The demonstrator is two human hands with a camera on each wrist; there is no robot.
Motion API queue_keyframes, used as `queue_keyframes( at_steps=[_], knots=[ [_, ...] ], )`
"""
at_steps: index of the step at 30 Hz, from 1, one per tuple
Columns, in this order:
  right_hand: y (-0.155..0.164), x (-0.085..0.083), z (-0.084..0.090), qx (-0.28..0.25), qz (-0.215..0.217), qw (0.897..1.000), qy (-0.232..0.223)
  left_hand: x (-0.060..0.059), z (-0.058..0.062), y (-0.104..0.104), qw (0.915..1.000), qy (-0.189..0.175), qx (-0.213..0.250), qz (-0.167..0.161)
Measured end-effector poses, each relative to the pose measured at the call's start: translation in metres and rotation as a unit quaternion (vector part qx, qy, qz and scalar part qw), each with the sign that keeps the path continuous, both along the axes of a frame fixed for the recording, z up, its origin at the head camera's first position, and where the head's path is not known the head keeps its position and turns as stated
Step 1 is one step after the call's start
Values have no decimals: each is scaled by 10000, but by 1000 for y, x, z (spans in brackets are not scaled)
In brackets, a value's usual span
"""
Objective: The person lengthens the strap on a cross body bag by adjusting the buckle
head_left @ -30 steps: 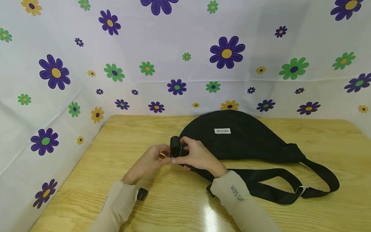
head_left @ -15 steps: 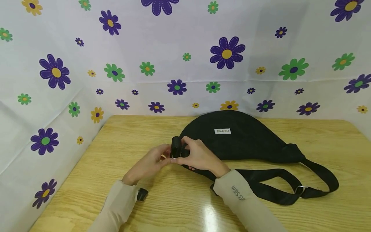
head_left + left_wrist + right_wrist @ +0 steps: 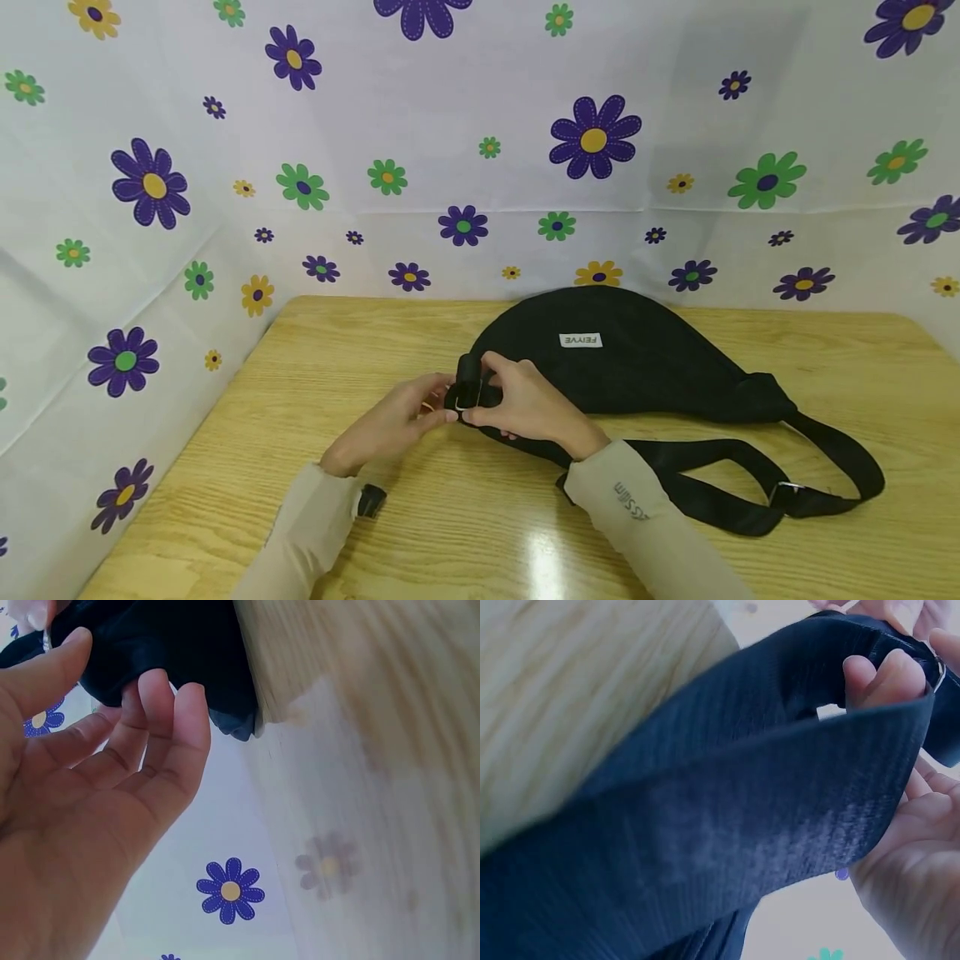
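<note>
A flowered sheet [image 3: 225, 125] backs the wooden counter [image 3: 300, 367], where a black bag [image 3: 637, 367] lies far right. The right hand [image 3: 532, 404] pinches the strap [image 3: 472, 392] by its ring; the left hand [image 3: 397, 421] pinches beside it. Both have edged slightly right with the strap since a second ago, the grip unchanged.

Left wrist: the left hand's fingers [image 3: 161, 712] curl against black fabric.

Right wrist: right-hand fingertips [image 3: 885, 675] clamp the strap at the metal ring [image 3: 936, 671].

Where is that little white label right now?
In the head view, the small white label sits atop the black fabric waist bag, behind and right of both hands.
</note>
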State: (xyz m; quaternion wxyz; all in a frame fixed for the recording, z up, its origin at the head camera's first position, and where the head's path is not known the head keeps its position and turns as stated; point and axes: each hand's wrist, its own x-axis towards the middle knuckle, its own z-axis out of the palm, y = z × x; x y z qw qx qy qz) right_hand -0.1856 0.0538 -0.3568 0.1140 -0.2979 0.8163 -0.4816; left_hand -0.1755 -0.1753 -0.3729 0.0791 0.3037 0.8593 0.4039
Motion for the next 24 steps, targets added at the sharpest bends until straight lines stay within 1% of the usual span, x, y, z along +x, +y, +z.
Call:
queue_keyframes(
  at_steps=[5,10,15,20,24],
  knots=[
    [11,1,3,74,-93,9999,-65,1,0,-2,9997,-71,-79,200],
    [23,1,7,198,-50,9997,-92,1,1,-3,9998,-52,-87,176],
    [35,0,10,350,-41,9994,-58,2,3,-5,9996,-79,-113,227],
    [45,1,10,554,-97,9983,136,3,3,-7,9994,-123,-153,286],
    [54,2,8,842,-235,9952,444,2,2,-8,9993,-139,-196,293]
  ],
)
